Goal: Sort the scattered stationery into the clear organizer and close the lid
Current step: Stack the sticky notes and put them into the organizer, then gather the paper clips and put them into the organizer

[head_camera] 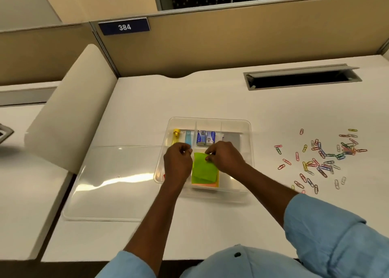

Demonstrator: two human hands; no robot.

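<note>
The clear organizer (235, 123) sits mid-desk with its lid (111, 183) lying flat to its left. Inside lie a yellow-capped item (176, 135), a light blue item (188, 137), two small blue boxes (205, 137) and green sticky notes (205, 170) on an orange pad (207, 185). My right hand (223, 157) pinches the top green note at its upper edge. My left hand (177, 161) hovers over the left compartment with its fingers curled; whether it holds anything is hidden. Several coloured paper clips (324, 159) are scattered on the desk to the right.
A beige partition (231, 43) with a blue "384" plate (124, 27) backs the desk. An open cable slot (301, 78) lies at the back right. A rounded beige divider (69, 109) stands to the left, with another desk beyond it.
</note>
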